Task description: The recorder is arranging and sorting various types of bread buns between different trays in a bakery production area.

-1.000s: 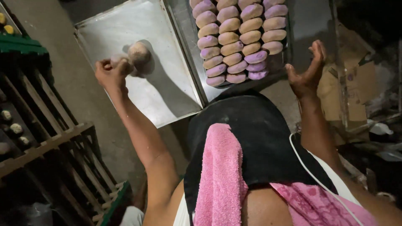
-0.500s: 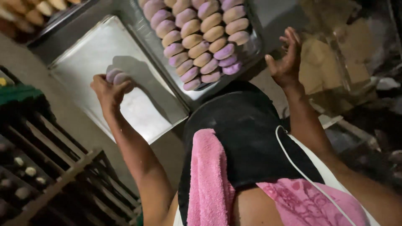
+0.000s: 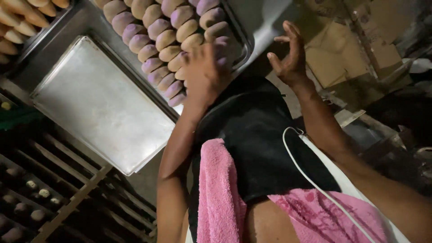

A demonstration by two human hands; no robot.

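My left hand (image 3: 204, 74) is blurred, its back to the camera, over the near end of a metal tray (image 3: 245, 51) filled with rows of purple and tan dough pieces (image 3: 153, 31). Its fingers curl down among the pieces; whether one is in its grasp is hidden. My right hand (image 3: 288, 54) is raised to the right of that tray, fingers spread and holding nothing. An empty metal tray (image 3: 99, 103) lies to the left of the filled one.
Another tray of tan rolls (image 3: 18, 18) sits at the top left. A dark wooden rack (image 3: 67, 198) with small pieces on it runs along the lower left. Cardboard (image 3: 351, 49) lies at the right. A pink towel (image 3: 218, 193) hangs over my black apron (image 3: 261, 135).
My left hand, which held a dough piece over the empty tray, has swung right to the filled tray. My right hand stays raised and open.
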